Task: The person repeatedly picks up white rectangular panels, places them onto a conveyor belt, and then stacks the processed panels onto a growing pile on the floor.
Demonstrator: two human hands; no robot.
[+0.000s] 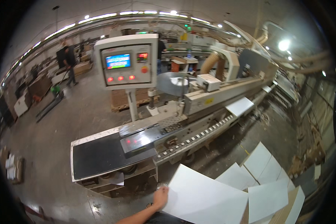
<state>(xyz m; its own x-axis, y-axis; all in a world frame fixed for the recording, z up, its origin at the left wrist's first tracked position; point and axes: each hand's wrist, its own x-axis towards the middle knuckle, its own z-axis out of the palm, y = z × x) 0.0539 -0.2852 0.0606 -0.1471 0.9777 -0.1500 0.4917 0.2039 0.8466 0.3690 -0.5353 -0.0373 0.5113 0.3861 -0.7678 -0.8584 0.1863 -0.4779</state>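
A large white board (209, 196) is in front of me at the lower middle, tilted, with its far corner near the machine's track. My left hand (161, 198) is closed on the board's left edge, with the forearm coming up from the lower edge. My right hand does not show. Beyond the board stands an edge banding machine with a dark flat infeed table (97, 155) and a long chain track (198, 138). Farther along the track lies another white panel (239, 106).
Several white boards (267, 198) lie stacked and overlapping at the lower right. A control box (127, 61) with a lit screen and red buttons rises on a post. A person (69, 65) stands at the far left by a pallet jack (56, 97). Ducts hang overhead.
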